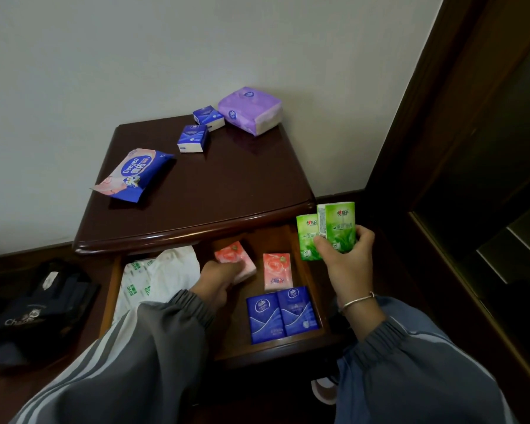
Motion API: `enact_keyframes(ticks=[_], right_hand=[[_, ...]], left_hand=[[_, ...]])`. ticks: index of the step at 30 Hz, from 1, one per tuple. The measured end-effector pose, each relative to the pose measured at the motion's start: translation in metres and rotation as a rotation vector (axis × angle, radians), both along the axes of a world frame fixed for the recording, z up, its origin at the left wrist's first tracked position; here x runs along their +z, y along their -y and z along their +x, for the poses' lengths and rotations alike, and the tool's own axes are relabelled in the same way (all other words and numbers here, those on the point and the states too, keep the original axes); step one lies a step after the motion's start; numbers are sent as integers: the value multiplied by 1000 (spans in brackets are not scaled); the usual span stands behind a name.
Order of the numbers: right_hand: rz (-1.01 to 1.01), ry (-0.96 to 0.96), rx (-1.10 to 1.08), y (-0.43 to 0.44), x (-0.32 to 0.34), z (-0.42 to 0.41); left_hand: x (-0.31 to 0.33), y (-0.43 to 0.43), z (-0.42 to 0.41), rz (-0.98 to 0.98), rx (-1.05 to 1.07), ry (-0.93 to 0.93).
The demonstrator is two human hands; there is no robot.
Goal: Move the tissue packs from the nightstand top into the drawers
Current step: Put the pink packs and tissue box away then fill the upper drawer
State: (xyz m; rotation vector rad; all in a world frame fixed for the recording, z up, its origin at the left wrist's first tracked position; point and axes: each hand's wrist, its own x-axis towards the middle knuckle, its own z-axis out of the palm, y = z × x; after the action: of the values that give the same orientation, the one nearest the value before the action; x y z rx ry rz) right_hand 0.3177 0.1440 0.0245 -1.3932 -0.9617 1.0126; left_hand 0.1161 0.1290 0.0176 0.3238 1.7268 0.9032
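The pink tissue pack is down in the open top drawer, toward the far middle, tilted, with the left grip curled around its near end. A 2nd pink pack lies flat just to its right, not touching it. Nearer to the front, 2 blue pocket packs sit side by side, touching each other. The left part of the drawer is taken up by a crumpled white plastic bag with green print.

The right grip is closed on 2 green tissue packs, held upright and overlapping, over the drawer's far right corner, just beside the nightstand's front edge. There's a silver bracelet on that wrist, and both arms are in grey sleeves, the left one with white stripes.

Up on the nightstand top there are 4 packs: a big purple tissue pack at the far right corner, 2 small blue packs just left of it, and a blue and pink Deeyeo wipes pack at the left edge, well apart from the rest.

On the floor to the left of the nightstand is a dark bag with pale lettering.
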Motion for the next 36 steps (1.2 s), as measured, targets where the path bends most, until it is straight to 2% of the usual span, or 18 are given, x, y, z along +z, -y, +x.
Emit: enact_keyframes(ticks=[6, 9, 12, 15, 19, 23, 26, 28, 34, 36], right_hand=[[-27, -13, -21, -1, 1, -1], [-38, -30, -10, -1, 2, -3], [-43, -33, -13, 0, 3, -2], [-53, -46, -14, -1, 4, 0], [-44, -59, -11, -2, 4, -1], [-48, -69, -14, -2, 5, -1], [-60, -67, -17, -2, 5, 0], [-71, -62, -10, -2, 4, 1], [-84, -74, 14, 0, 6, -2], [-75, -86, 32, 0, 6, -2]], left_hand=[[7, 4, -1, -25, -208, 53], [7, 0, 10, 38, -328, 1], [7, -6, 27, 7, -433, -58], [6, -7, 37, -42, -427, -102], [9, -3, 44, 9, -324, 1], [12, -4, 54, 7, -362, -52], [8, -6, 58, 2, -382, -157], [3, -8, 58, 17, -453, -298], [8, -2, 58, 28, -860, -747], [14, 0, 58, 119, -827, -853]])
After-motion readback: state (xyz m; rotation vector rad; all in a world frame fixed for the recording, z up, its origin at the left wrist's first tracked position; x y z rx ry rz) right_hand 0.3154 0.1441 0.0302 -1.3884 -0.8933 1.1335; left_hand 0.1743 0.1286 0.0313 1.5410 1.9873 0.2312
